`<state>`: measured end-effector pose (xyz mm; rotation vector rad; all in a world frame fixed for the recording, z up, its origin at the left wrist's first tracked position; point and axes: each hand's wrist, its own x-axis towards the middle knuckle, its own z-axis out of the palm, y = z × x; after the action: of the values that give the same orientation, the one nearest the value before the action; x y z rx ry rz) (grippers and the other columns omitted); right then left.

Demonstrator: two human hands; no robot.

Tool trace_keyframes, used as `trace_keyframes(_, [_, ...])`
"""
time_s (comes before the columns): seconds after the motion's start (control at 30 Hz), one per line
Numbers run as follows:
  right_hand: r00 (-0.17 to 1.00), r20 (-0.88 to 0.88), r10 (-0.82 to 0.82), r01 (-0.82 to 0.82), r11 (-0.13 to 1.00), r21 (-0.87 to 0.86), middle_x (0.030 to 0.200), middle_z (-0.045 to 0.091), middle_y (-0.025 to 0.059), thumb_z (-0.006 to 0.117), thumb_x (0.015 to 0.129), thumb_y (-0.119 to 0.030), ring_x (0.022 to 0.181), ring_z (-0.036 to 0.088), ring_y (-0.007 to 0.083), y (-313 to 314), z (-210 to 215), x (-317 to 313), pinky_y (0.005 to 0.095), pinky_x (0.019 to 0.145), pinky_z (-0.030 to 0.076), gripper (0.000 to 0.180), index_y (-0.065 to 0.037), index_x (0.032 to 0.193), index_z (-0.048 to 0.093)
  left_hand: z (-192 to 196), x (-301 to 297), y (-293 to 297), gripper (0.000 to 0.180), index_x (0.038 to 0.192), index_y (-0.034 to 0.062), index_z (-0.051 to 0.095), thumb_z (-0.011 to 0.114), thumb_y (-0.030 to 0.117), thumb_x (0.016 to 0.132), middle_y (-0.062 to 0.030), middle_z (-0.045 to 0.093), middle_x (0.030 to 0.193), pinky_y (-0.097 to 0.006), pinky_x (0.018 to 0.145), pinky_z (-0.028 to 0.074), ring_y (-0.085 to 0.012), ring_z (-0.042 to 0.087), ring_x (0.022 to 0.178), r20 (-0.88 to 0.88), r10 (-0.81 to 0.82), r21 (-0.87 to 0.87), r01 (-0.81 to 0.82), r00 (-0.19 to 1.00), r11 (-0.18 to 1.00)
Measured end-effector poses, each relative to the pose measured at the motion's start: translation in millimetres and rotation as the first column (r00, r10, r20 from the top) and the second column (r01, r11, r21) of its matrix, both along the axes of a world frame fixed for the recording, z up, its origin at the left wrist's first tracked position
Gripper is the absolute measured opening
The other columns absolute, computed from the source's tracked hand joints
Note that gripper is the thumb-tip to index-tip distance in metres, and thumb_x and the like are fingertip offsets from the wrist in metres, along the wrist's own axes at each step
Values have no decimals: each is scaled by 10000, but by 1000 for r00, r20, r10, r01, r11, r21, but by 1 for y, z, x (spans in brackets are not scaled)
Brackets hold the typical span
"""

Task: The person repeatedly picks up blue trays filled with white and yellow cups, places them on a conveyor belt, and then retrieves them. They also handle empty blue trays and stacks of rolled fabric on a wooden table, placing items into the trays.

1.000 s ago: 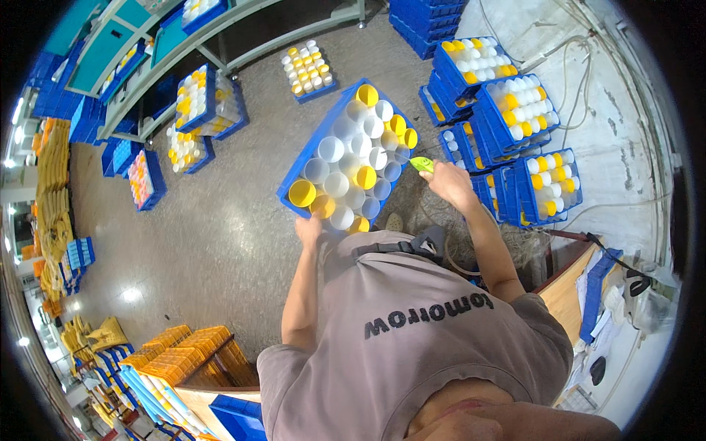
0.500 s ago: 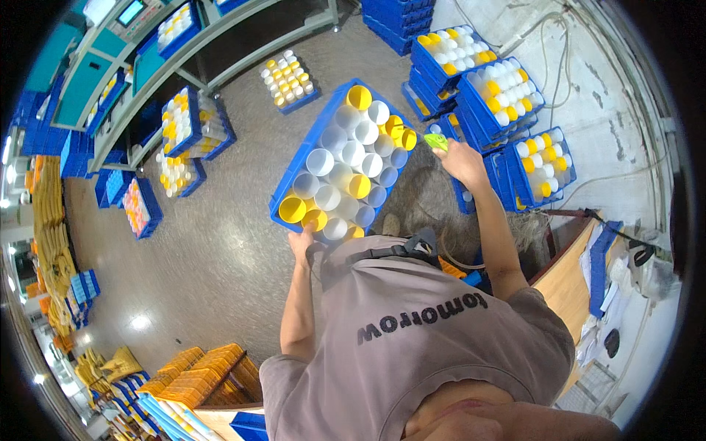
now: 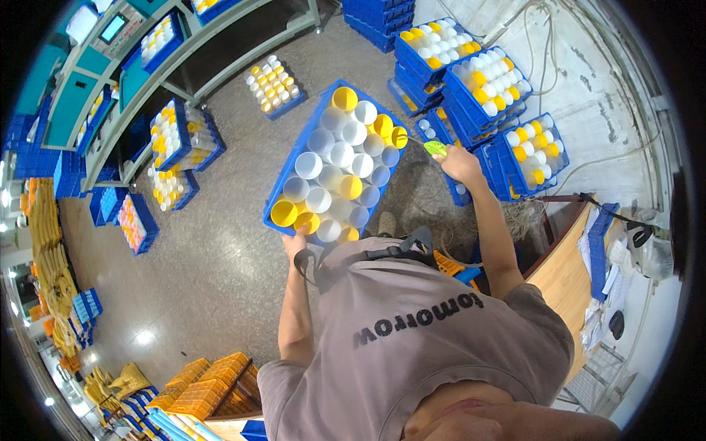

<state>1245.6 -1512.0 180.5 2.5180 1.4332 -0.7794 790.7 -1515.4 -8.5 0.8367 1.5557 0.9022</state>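
In front of my body is a blue crate [image 3: 300, 163], tilted, packed with rows of open white and yellow tubes [image 3: 341, 154] whose mouths face me. My left hand [image 3: 296, 241] grips the crate's near left edge, its fingers partly hidden by the rim. My right hand [image 3: 461, 165] is wrapped round a lime-green air blow gun [image 3: 434, 148]. The gun's thin nozzle reaches to the yellow tubes at the crate's far right corner.
Stacked blue crates of tubes [image 3: 491, 82] stand by the wall at right. One more crate of tubes [image 3: 273, 87] sits on the floor ahead, others [image 3: 170, 132] beside the machine frame at left. Orange baskets [image 3: 213, 382] are at lower left, a wooden table [image 3: 562, 275] at right.
The whole view has shifted slightly. My left thumb has slid off a yellow tube's mouth to the crate's edge. The blow gun stays at the far right corner.
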Motion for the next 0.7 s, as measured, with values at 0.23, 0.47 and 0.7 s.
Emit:
trace_keyframes(0.23, [995,-34,89,-90,996,-13,970,702,216,577,925,-471,949,677,382,-19,0,-14,491,821,531,473,-20,1034,664,2,6,-3,356,1167,-24,641,651,88,830,-106,684,1123,-337,905,480,-218,640,1038,15,-11,9,11,1000,1000])
trace_keyframes(0.47, [989,-61,137,-141,987,-80,962,702,216,604,914,-439,944,679,378,-22,2,-29,477,810,532,440,-23,1031,680,-1,11,-7,329,1107,-43,665,650,133,830,-99,707,1014,-342,835,493,-218,658,926,-87,24,-25,-26,996,999])
trace_keyframes(0.7, [970,-91,224,-228,973,-37,995,702,206,584,931,-431,977,672,368,-24,-1,-47,476,840,520,440,-28,1082,674,-4,19,-6,369,1056,-39,693,678,244,820,-147,731,943,-368,794,505,-250,685,865,-236,28,-21,-34,971,999])
